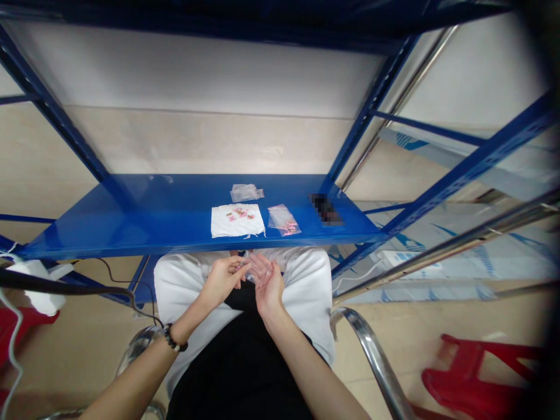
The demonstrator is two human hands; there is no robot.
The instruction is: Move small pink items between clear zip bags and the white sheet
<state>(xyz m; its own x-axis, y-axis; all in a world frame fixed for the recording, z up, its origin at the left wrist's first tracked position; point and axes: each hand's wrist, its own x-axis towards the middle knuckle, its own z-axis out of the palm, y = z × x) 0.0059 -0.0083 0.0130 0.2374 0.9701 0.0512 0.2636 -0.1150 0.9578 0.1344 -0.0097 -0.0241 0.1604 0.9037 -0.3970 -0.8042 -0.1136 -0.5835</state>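
Note:
Over my lap, just below the shelf's front edge, a small clear plastic bag (259, 269) is between my hands. My right hand (271, 290) holds it, the plastic spread over the fingers. At the bag's left side, my left hand (224, 281) has its thumb and fingers pinched together on the plastic. On the shelf in front lies a white tissue (222, 226) with small pink pieces (240, 214) on it. To its right is a clear bag (279, 214) with pink beads at one end. Several flat clear bags (245, 192) are piled behind the tissue.
The blue metal shelf (131, 216) has uprights at both sides and another board overhead. A dark, pixelated object (325, 210) lies at its right. A white power adapter (39, 286) with cables hangs at left. Red stools (472, 373) and chrome chair arms (371, 356) flank me.

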